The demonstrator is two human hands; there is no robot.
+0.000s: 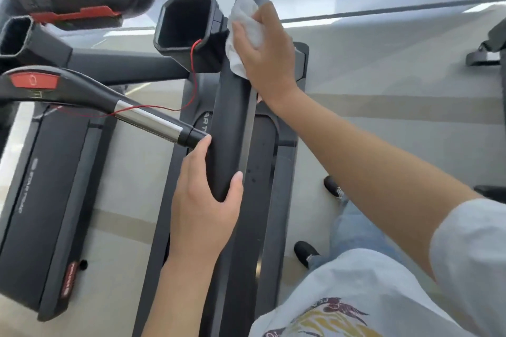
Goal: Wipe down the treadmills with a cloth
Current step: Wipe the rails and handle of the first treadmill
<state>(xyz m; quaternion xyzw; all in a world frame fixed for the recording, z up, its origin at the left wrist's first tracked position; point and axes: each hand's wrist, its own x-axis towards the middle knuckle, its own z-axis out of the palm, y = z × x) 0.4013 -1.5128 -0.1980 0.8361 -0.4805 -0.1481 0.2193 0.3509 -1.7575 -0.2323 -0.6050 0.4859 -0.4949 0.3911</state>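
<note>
Right hand [267, 49] presses the white cloth [245, 33] on the far end of the treadmill's black side handrail [232, 117], whose long axis runs back toward the left hand [204, 200] clasping its near end, so wipe that way.

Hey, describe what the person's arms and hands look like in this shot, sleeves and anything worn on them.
Both hands are bare: no gloves, rings, watch or bracelets show on the left hand or right hand. Both forearms are uncovered. The right arm has a pale grey-blue short sleeve ending above the elbow. The left arm's sleeve is out of view.
</note>
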